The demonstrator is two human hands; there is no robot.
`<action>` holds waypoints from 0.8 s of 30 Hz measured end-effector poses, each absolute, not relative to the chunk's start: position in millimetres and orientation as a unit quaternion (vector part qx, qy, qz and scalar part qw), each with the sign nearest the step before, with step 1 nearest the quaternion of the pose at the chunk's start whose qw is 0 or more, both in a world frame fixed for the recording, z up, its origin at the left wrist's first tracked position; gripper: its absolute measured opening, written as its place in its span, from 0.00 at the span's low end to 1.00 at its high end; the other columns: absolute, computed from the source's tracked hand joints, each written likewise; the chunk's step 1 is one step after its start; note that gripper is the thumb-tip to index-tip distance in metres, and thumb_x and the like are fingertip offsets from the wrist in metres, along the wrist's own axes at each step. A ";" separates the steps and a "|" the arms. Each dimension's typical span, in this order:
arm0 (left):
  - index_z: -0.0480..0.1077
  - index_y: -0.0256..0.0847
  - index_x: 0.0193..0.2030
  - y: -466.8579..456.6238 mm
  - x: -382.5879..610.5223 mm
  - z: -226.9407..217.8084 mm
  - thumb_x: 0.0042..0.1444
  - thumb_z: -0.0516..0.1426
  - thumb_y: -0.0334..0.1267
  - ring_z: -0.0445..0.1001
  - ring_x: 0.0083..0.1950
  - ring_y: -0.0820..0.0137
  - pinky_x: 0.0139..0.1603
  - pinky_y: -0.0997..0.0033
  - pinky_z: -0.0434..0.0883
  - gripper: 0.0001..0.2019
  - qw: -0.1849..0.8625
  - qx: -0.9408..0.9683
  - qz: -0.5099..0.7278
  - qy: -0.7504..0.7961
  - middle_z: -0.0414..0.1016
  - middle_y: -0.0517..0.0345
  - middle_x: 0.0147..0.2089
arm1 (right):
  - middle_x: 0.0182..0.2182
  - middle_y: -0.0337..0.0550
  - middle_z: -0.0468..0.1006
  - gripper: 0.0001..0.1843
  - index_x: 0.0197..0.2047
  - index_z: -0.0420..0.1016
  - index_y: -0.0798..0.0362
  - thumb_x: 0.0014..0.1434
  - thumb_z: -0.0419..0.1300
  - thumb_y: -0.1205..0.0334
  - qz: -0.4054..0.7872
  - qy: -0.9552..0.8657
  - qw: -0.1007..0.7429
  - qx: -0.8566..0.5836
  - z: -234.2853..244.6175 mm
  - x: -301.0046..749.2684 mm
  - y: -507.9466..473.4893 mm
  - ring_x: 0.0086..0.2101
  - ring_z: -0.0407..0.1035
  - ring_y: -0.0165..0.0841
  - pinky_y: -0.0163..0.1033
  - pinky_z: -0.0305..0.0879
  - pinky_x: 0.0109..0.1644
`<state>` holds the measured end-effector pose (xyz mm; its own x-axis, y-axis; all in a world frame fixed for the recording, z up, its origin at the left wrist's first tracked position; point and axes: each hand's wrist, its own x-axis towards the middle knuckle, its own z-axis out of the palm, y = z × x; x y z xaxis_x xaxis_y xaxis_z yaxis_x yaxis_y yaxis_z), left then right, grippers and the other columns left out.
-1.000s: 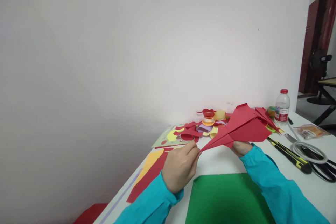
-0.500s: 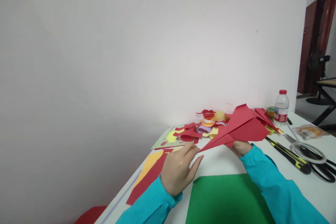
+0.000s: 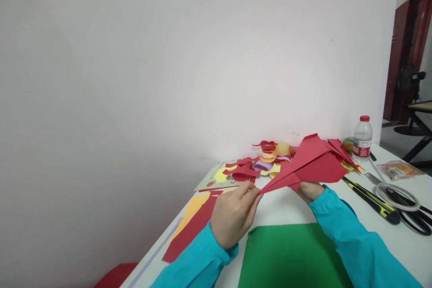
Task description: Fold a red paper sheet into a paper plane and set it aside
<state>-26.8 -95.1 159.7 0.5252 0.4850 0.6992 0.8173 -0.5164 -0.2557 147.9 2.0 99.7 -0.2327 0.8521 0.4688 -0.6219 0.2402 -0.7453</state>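
Observation:
A folded red paper airplane [image 3: 313, 164] is held up above the white table, its nose pointing left and toward me. My left hand [image 3: 236, 211] pinches the tip of the nose between thumb and fingers. Under the body, my right hand [image 3: 308, 190] grips the lower fold; most of its fingers are hidden behind the paper. Below both hands lies a sheet of green paper [image 3: 286, 256] on the table. Another folded red paper piece [image 3: 339, 146] shows behind the airplane's tail, partly covered by it.
To the right lie a yellow-black utility knife [image 3: 373, 200], a roll of tape [image 3: 398, 195] over black scissors [image 3: 418, 220], and a plastic bottle [image 3: 362, 139]. Paper crafts [image 3: 266, 157] sit against the wall [image 3: 168, 76]. Red paper [image 3: 192, 229] and orange paper strips lie at the left edge.
My left thumb has closed up against the fingers, pinching the airplane's nose tip. The left hand has shifted slightly right; the airplane and right hand have hardly moved.

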 end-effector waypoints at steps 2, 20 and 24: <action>0.69 0.37 0.34 -93.8 -27.2 158.4 0.58 0.50 0.34 0.70 0.28 0.72 0.26 0.74 0.66 0.08 0.290 -0.824 -0.283 -0.395 0.72 0.55 0.33 | 0.40 0.42 0.78 0.22 0.38 0.76 0.48 0.35 0.70 0.55 0.606 -0.503 0.605 -0.119 100.7 147.8 0.9 0.47 0.67 0.44 0.55 0.61 0.54; 0.69 0.38 0.38 -96.4 -23.7 160.3 0.55 0.54 0.40 0.72 0.31 0.69 0.27 0.72 0.67 0.09 0.299 -0.818 -0.295 -0.392 0.73 0.54 0.37 | 0.44 0.41 0.76 0.31 0.46 0.72 0.44 0.35 0.71 0.59 0.558 -0.537 0.620 -0.128 101.5 151.5 -1.4 0.51 0.63 0.43 0.55 0.58 0.56; 0.69 0.37 0.35 -94.0 -18.9 159.5 0.57 0.51 0.37 0.70 0.27 0.72 0.25 0.74 0.65 0.08 0.307 -0.825 -0.279 -0.384 0.73 0.55 0.33 | 0.44 0.40 0.76 0.28 0.45 0.73 0.44 0.37 0.70 0.58 0.551 -0.556 0.608 -0.130 96.2 151.6 1.6 0.51 0.64 0.43 0.54 0.60 0.55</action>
